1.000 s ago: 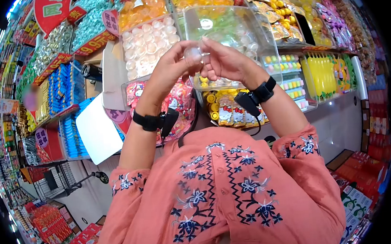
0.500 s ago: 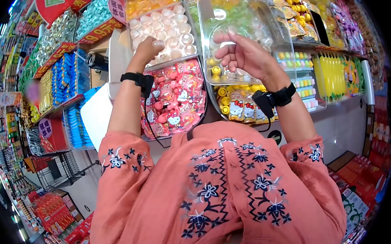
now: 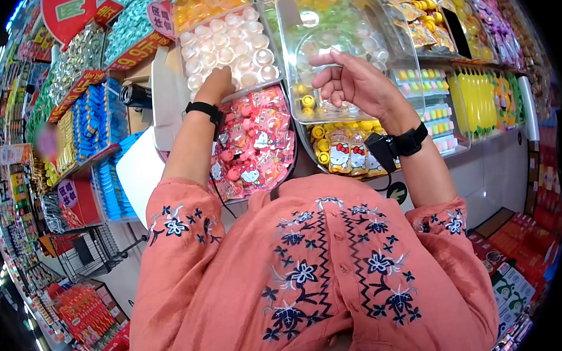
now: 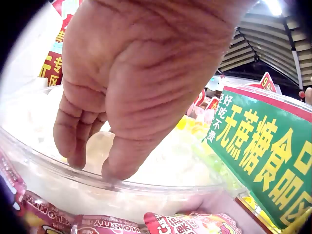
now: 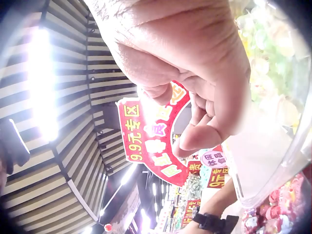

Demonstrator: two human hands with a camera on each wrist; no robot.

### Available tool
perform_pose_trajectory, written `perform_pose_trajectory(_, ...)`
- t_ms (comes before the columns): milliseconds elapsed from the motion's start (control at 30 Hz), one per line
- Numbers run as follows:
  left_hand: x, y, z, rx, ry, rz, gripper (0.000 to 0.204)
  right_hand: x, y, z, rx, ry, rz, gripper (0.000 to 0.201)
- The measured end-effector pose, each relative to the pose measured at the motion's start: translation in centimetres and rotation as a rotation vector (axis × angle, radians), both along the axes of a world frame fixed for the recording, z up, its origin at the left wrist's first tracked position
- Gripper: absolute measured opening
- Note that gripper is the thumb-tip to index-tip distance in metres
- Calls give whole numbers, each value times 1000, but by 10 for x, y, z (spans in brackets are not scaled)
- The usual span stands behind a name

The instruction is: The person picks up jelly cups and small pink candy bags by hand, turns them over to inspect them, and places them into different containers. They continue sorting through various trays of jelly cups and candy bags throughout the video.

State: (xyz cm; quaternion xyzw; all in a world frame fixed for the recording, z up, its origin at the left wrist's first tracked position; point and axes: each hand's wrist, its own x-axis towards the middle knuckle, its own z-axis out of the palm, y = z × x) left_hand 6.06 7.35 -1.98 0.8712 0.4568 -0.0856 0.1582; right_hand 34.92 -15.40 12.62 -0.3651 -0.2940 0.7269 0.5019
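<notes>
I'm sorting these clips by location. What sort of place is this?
Most likely a sweet shop or snack aisle: clear bins of white jelly cups, packets of Hello Kitty sweets, and red price signs. The left hand reaches into the jelly cups.

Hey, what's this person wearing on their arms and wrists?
Loose salmon-pink sleeves with dark blue and white floral embroidery near the cuffs, pushed up so the forearms are bare. Each wrist carries a black strap: the left strap and right strap each hold a small black camera unit, with a thin black cable hanging from the left one.
</notes>
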Motion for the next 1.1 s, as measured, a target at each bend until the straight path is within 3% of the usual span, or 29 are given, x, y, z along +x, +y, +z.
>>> perform_pose_trajectory(333, -14, 9, 2, -76, -14, -92, 35, 4, -3, -3, -2, -8, 2, 47)
perform_pose_trajectory(433, -23, 7, 2, -192, -173, 51, 37, 7, -4, -3, -14, -62, 0, 48)
perform_pose_trajectory(500, -31, 13, 6, -75, -257, 101, 38, 16, -2, 5, 16, -109, 0, 48)
perform_pose_trajectory(567, -28, 5, 24, -85, -419, 217, 38, 30, 0, 21, 63, -171, -17, 47)
perform_pose_trajectory(633, -14, -29, 84, -229, -665, 389, 38, 50, 3, 44, 131, -259, -57, 45)
perform_pose_trajectory(767, 10, -93, 145, -377, -1132, 457, 34, 82, 13, 76, 284, -389, -164, 43)
perform_pose_trajectory(867, 30, -150, 162, -556, -1309, 421, 34, 72, 21, 74, 214, -698, -176, 36)
perform_pose_trajectory(1000, 45, -184, 157, -731, -1330, 430, 31, 77, 42, 24, 129, -1345, 213, 40)
perform_pose_trajectory(1100, 47, -191, 156, -783, -1318, 423, 27, 88, 57, -24, 354, -1699, 379, 44)
